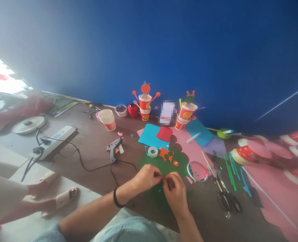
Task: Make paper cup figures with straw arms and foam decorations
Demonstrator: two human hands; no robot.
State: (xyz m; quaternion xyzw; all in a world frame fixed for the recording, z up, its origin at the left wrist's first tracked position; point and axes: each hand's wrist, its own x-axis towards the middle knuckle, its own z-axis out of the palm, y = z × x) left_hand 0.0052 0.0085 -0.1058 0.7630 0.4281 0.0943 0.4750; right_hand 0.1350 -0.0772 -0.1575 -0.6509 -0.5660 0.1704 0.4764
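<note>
My left hand (149, 177) and my right hand (175, 191) meet fingertip to fingertip above a dark green paper sheet (152, 205). Both are closed in a pinch; whatever lies between the fingers is too small to make out. Just beyond them is an orange paper piece with round holes cut out (167, 154). Beside it are a white tape roll (153, 152) and a small orange disc (175, 163). A white ring (197, 171) lies right of my right hand. The glue gun (114, 148) rests to the left, its cord trailing across the table.
Scissors (229, 201) and green straws (229, 171) lie at the right, near pink paper (269, 198). Paper-cup figures (145, 102) stand by the blue wall. A power strip (54, 143) and plugged-in cords are on the left. Another person's sandalled feet (67, 198) show below.
</note>
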